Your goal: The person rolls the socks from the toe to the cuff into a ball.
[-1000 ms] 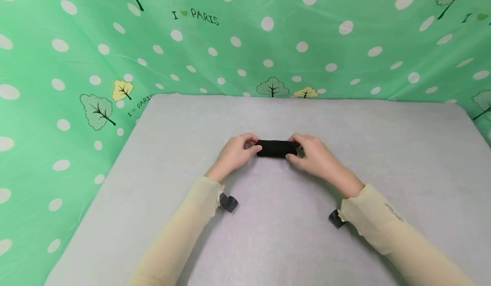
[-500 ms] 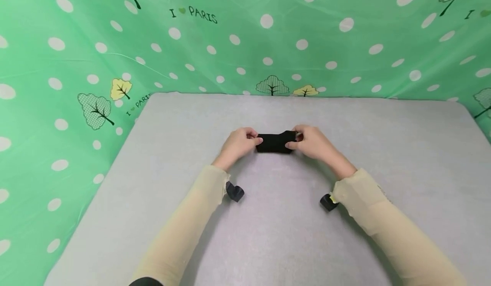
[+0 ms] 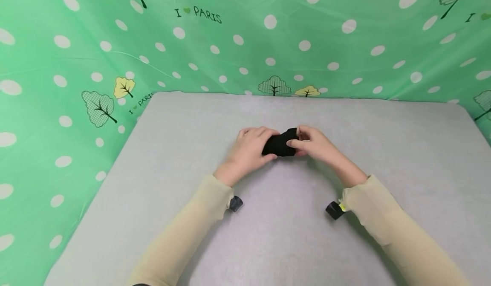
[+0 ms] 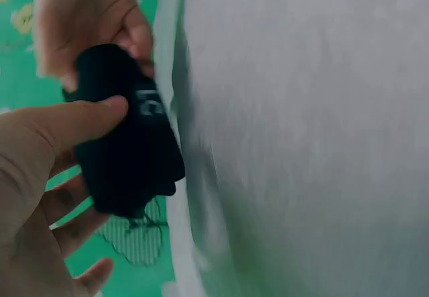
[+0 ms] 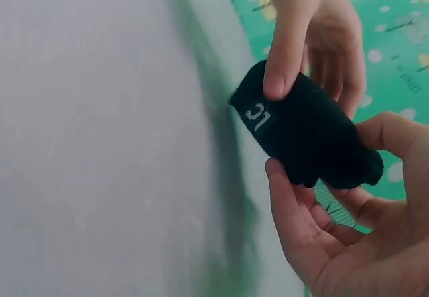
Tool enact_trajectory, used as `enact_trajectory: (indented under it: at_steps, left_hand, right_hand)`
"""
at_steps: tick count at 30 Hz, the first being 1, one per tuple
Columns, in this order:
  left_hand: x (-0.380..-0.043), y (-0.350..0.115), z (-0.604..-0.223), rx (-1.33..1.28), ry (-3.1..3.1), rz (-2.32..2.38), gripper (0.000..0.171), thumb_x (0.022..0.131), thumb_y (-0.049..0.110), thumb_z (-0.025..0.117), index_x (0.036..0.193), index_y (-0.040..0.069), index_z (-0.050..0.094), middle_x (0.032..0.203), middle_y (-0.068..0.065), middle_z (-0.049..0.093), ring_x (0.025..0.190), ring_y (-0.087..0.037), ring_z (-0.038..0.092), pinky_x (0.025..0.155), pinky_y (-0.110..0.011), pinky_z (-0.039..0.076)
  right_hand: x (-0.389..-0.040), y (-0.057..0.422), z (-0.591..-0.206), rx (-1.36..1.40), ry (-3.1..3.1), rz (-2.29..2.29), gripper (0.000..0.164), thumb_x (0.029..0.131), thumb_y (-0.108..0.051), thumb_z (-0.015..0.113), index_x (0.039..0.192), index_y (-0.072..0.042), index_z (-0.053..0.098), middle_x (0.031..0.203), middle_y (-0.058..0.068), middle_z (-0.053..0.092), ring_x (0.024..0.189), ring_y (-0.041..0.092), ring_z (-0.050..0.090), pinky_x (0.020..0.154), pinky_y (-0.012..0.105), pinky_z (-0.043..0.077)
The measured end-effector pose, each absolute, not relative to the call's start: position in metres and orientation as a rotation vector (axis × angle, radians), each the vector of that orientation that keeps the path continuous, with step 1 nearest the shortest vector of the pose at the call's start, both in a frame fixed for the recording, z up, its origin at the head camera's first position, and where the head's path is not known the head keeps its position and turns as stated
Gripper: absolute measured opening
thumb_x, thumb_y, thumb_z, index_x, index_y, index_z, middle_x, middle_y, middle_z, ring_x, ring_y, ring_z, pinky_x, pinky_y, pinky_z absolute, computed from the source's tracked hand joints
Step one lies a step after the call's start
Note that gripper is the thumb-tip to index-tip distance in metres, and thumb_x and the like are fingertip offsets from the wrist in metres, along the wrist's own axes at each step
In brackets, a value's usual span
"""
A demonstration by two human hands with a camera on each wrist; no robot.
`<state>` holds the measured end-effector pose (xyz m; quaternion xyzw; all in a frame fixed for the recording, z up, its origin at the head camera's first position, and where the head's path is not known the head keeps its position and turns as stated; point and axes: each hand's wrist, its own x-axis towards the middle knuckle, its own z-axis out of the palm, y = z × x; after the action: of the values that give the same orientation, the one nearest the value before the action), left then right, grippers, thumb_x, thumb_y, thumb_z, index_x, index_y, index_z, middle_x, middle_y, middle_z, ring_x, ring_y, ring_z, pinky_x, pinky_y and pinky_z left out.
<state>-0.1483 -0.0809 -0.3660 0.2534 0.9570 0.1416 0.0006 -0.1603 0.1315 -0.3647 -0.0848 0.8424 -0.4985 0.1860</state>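
Between both hands is a folded black sock (image 3: 281, 144), held above the table, with white lettering near one end in the left wrist view. My left hand (image 3: 251, 147) grips its left part, fingers over the far side and thumb along the near edge. At the other end, my right hand (image 3: 312, 143) pinches the sock with the thumb on top. In the right wrist view the sock (image 5: 301, 133) looks like a thick bundle with uneven folds at its lower end. Part of the left end is hidden under my left fingers in the head view.
A grey cloth-covered table (image 3: 276, 226) spreads out below the hands. Behind it and to the left hangs a green dotted curtain (image 3: 215, 64) printed with trees. A dark wrist camera (image 3: 335, 210) sits by the right cuff, another (image 3: 235, 203) by the left.
The left hand has shifted from pinching the sock's left edge to gripping farther over it. The sock, at first a flat strip, now looks shorter and bunched, its right end raised.
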Motion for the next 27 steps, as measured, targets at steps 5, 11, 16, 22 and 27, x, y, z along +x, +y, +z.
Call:
enact_trajectory:
  at_steps: [5, 11, 16, 22, 27]
  left_hand:
    - [-0.137, -0.071, -0.362, 0.787, 3.021, 0.548, 0.058, 0.089, 0.039, 0.073, 0.137, 0.015, 0.052, 0.132, -0.002, 0.063, 0.116, -0.020, 0.063, 0.100, -0.039, 0.051]
    - [-0.131, -0.067, -0.364, 0.596, 2.833, 1.136, 0.050, 0.088, 0.030, 0.074, 0.129, 0.010, 0.056, 0.122, -0.007, 0.068, 0.104, -0.023, 0.068, 0.087, -0.037, 0.057]
    - [-0.129, -0.064, -0.366, 0.547, 2.564, 1.506, 0.045, 0.092, 0.025, 0.071, 0.130, 0.007, 0.056, 0.122, -0.011, 0.068, 0.109, -0.027, 0.069, 0.086, -0.031, 0.059]
    - [-0.125, -0.062, -0.366, 0.486, 2.528, 1.667, 0.034, 0.094, 0.023, 0.067, 0.123, 0.006, 0.060, 0.113, -0.013, 0.072, 0.103, -0.025, 0.071, 0.084, -0.035, 0.058]
    - [-0.124, -0.060, -0.365, 0.461, 2.543, 1.721, 0.031, 0.093, 0.021, 0.069, 0.119, 0.005, 0.062, 0.109, -0.014, 0.072, 0.097, -0.025, 0.071, 0.083, -0.037, 0.058]
  right_hand:
    - [-0.147, 0.137, -0.354, -0.263, 2.336, -1.504, 0.030, 0.097, -0.023, 0.061, 0.109, 0.003, 0.055, 0.114, 0.020, 0.060, 0.083, 0.017, 0.070, 0.079, 0.034, 0.061]
    - [-0.130, 0.145, -0.352, -0.377, 2.401, -1.588, 0.035, 0.092, -0.011, 0.070, 0.121, 0.003, 0.056, 0.119, 0.017, 0.058, 0.089, 0.011, 0.066, 0.081, 0.023, 0.055]
    - [-0.122, 0.145, -0.354, -0.415, 2.507, -1.653, 0.031, 0.088, -0.007, 0.074, 0.112, 0.003, 0.057, 0.106, 0.011, 0.065, 0.088, 0.006, 0.062, 0.079, 0.018, 0.054]
    - [-0.116, 0.151, -0.358, -0.549, 2.362, -1.841, 0.020, 0.094, -0.002, 0.063, 0.112, 0.007, 0.060, 0.100, -0.008, 0.066, 0.090, 0.005, 0.064, 0.080, 0.018, 0.054]
    - [-0.113, 0.155, -0.362, -0.589, 2.265, -1.948, 0.016, 0.098, -0.001, 0.057, 0.112, 0.004, 0.064, 0.100, -0.013, 0.069, 0.090, 0.006, 0.066, 0.082, 0.018, 0.055]
